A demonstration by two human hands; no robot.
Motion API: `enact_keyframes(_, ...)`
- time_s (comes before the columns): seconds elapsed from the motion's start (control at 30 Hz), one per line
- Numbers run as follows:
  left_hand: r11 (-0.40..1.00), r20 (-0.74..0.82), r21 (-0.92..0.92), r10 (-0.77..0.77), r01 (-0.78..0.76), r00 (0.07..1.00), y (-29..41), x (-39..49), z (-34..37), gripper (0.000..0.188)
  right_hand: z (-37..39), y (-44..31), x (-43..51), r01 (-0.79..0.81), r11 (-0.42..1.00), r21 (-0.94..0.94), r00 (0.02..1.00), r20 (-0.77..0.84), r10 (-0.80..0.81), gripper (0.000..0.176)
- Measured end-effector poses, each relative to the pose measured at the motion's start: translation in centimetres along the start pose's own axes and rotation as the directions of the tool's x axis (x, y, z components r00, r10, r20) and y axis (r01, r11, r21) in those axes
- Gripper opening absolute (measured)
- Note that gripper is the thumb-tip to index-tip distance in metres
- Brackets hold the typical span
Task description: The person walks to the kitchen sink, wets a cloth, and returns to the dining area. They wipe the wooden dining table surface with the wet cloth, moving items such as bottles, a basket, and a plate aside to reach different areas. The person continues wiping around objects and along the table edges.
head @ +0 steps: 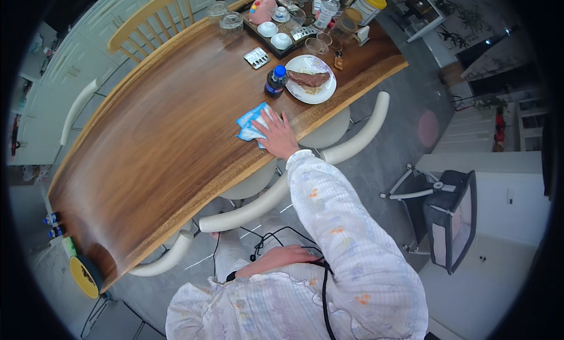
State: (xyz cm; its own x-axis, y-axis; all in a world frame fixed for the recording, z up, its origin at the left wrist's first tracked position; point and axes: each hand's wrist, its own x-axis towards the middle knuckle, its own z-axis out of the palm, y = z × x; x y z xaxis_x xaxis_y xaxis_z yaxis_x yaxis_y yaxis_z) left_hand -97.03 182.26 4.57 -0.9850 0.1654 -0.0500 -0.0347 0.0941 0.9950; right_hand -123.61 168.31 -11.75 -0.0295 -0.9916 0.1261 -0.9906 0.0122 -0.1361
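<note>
My right hand (pixel 278 136) lies with spread fingers on a blue-edged white cloth (pixel 252 122), pressing it to the wooden table (pixel 176 133) close to the front edge. Just beyond the cloth stands a dark bottle with a blue cap (pixel 276 82). Beside that bottle is a white plate (pixel 308 96) bearing a piece of cooked meat (pixel 309 79). My left hand (pixel 282 257) is held across my waist, its fingertips at a black cord (pixel 326 269). Whether those fingers grip the cord cannot be made out.
A dark tray (pixel 282 54) at the far end carries cups and a pink pig figure (pixel 263 9). Near it are a blister pack (pixel 257 58), glasses and a clear bottle (pixel 327 11). White curved chairs (pixel 246 212) line the near edge. A yellow bowl (pixel 84 278) sits at the left end.
</note>
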Motion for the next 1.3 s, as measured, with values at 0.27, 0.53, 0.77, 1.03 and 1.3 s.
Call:
enact_keyframes(0.27,0.994,-0.099,0.037,-0.101,0.105,0.99,3.2,2.5,-0.4,0.041,-0.4,-0.9,0.5,-0.109,0.946,0.306,0.975,-0.154,0.163,0.061)
enact_keyframes(0.53,1.0,-0.156,0.006,0.026,-0.026,0.987,3.4,1.3,-0.4,0.036,-2.4,0.8,2.6,-0.428,0.733,0.529,0.689,-0.334,0.643,0.055)
enact_keyframes(0.77,0.989,-0.114,-0.028,0.141,-0.145,0.983,3.2,0.4,-0.4,0.028,-6.2,1.7,0.9,-0.49,0.757,0.433,0.715,-0.298,0.633,0.061)
enact_keyframes(1.03,0.991,-0.035,0.121,0.059,-0.054,0.998,5.0,2.2,-2.4,0.024,-6.9,4.1,-0.1,-0.458,0.714,0.53,0.685,-0.302,0.663,0.06)
enact_keyframes(1.3,0.965,-0.062,0.214,-0.14,0.15,0.988,3.1,10.4,-5.3,0.019,-3.9,18.0,-1.3,-0.673,0.23,0.703,0.354,0.034,0.934,0.045)
